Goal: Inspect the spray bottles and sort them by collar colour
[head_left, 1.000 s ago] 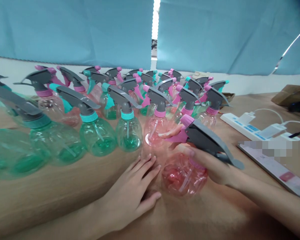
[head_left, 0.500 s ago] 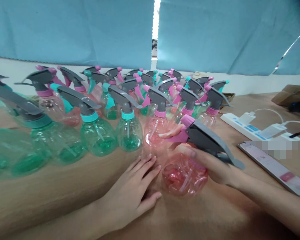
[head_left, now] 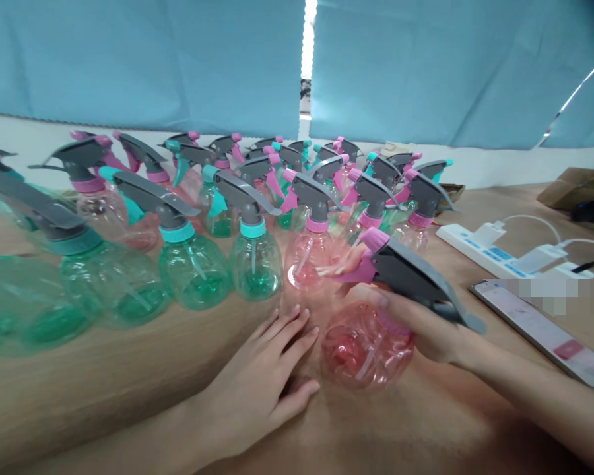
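My right hand [head_left: 416, 326] is wrapped round the neck of a pink spray bottle [head_left: 361, 346], just under its grey and pink trigger head [head_left: 410, 277]. One finger reaches out along the pink nozzle. The bottle is tilted towards me, its round body low over the wooden table [head_left: 129, 389]. My left hand [head_left: 264, 382] lies flat on the table just left of the bottle, fingers spread and holding nothing.
Several green and pink spray bottles [head_left: 252, 251] stand in rows across the middle and left of the table. At the right lie a white power strip [head_left: 499, 257] with plugs and cables, and a flat card or tablet [head_left: 544, 330]. Blue blinds hang behind.
The trigger head in my right hand has risen and tipped very slightly. My left hand has stayed flat in place.
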Available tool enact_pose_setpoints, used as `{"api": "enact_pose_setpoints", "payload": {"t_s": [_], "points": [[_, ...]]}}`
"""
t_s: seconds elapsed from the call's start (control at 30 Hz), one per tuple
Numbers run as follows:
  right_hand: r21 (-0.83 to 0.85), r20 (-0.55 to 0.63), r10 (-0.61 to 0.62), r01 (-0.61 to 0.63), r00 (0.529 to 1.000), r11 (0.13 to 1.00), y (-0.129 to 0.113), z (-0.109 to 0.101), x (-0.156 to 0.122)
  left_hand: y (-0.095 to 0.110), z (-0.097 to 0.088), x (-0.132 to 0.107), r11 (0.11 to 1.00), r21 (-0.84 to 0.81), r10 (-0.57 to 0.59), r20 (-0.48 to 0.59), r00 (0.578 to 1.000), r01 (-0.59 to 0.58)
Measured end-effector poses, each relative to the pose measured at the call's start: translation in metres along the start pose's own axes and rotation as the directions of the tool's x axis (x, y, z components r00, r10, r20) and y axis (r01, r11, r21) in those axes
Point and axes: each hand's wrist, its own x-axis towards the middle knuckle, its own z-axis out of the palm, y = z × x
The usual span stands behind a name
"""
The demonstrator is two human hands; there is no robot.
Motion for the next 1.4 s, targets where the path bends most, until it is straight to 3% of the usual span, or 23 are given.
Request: {"api": "enact_pose_setpoints", "payload": {"t_s": [0.23, 0.53, 0.8, 1.23, 1.4], "points": [[-0.049, -0.106, 0.007, -0.012, 0.994, 0.999, 0.01, -0.005, -0.002, 0.0, -0.001, 0.0, 1.0, -0.012, 0.002, 0.012, 1.0, -0.002], [-0.059, -0.134, -0.073, 0.065, 0.988, 0.996, -0.008, 0.001, 0.0, 0.0, 0.0, 0.0, 1.0, 0.015, -0.006, 0.019, 1.0, 0.006], [-0.012, 0.025, -0.016, 0.016, 1.0, 1.0, 0.006, -0.005, 0.0, 0.0, 0.003, -0.001, 0.999, 0.042, 0.018, -0.009, 1.0, -0.017], [0.03, 0.048, 0.033, -0.034, 0.998, 0.999, 0.012, -0.007, -0.003, -0.001, 0.002, -0.001, 0.999, 0.044, 0.011, -0.01, 1.0, -0.011], [0.018, 0.002, -0.025, 0.025, 1.0, 1.0, 0.007, -0.004, -0.001, -0.001, 0.003, -0.001, 0.999, 0.045, 0.014, -0.006, 1.0, -0.014]]}}
